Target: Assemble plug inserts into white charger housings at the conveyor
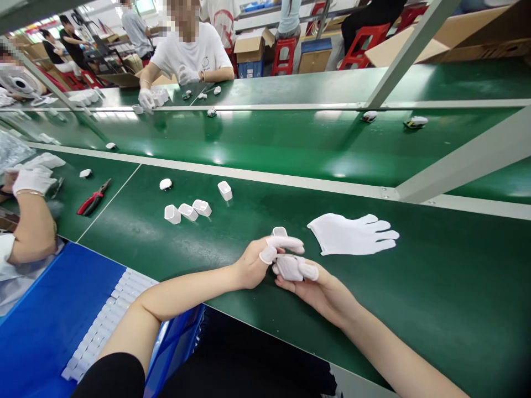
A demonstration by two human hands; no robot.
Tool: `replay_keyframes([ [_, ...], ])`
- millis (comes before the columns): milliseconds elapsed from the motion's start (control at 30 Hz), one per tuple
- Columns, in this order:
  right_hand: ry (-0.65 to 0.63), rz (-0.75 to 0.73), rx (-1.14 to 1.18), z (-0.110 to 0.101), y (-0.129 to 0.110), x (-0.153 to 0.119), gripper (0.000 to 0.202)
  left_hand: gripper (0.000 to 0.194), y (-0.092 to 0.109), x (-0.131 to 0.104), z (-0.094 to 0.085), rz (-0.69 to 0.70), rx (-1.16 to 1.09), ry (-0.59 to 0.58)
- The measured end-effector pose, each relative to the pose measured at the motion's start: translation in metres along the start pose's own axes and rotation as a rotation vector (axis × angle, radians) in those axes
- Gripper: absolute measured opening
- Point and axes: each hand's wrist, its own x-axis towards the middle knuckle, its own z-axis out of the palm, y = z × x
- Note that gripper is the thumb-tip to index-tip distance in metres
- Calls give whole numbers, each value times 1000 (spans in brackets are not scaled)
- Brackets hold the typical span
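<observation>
White cloth finger covers sit on some fingers of both my hands. My right hand [309, 279] is closed around a small white plastic casing [289, 268], which its covered thumb presses from the side. Just above it, my left hand [265, 257] has its covered fingers stretched out to the right and its thumb apart; whether it touches the casing I cannot tell. A white open cup-shaped housing [279, 231] stands on the green bench right behind my left fingers. To the right, a white glove [352, 234] lies flat.
Several white housings [202, 208] and a rounded white part [165, 184] stand left of my hands. Red-handled pliers [93, 200] lie farther left, near a co-worker's gloved hand [33, 181]. A blue bin [53, 309] holds rows of white parts. Behind a metal rail, a green conveyor [269, 138] carries small parts.
</observation>
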Motion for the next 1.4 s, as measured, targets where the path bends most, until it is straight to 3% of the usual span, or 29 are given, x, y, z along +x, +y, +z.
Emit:
replay_keyframes([
  [100, 98, -158, -107, -9, -14, 0, 36, 44, -1, 6, -11, 21, 258, 161],
  [233, 311, -381, -308, -21, -29, 2, 36, 78, -7, 11, -16, -80, 504, 64],
  [367, 389, -491, -489, -23, -27, 4, 45, 76, -14, 14, -9, -150, 458, -26],
  [467, 422, -490, -698, -22, -18, 5, 48, 82, -14, 15, -7, -133, 376, -122],
  [633, 466, -531, -1071, -26, -10, 5, 44, 88, -11, 15, -9, -142, 372, -148],
  [900, 461, -646, -1269, -29, -7, 10, 42, 90, -13, 14, -10, -136, 367, -151],
  [1067, 360, -715, -1409, -28, -8, 12, 40, 91, -11, 15, -11, -156, 389, -148],
  [1400, 324, -773, -1455, -25, -8, 12, 41, 93, -12, 15, -11, -188, 413, -151],
])
